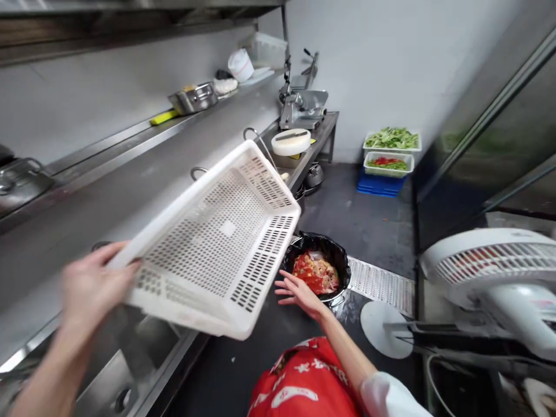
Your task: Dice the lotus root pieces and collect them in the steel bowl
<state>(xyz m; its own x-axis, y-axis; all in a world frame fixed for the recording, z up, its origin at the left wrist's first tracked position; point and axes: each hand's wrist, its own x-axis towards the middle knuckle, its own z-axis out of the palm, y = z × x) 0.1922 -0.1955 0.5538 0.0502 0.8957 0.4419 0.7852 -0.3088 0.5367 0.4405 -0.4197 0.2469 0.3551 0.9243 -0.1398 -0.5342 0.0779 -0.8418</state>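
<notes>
A white perforated plastic basket point(212, 231) is held up and tilted in the air over the sink side. My left hand point(95, 278), blurred by motion, grips its near left rim. The basket looks bare inside apart from a small pale patch on its base. My right hand point(299, 294) is stretched out with fingers spread, holding nothing, close to the basket's right side. Behind that hand, on the floor, stands a bin lined with a black bag point(341, 255), with red and brown food scraps point(316, 272) in it.
Left runs a steel sink counter point(165, 376) under a shelf with a steel pot point(195, 98). Farther back are a round white board point(291, 142) and a slicer point(304, 107). Vegetable trays point(388, 163) sit on blue crates point(380, 184). A white fan point(490, 260) stands right, beside a floor drain grate point(382, 285).
</notes>
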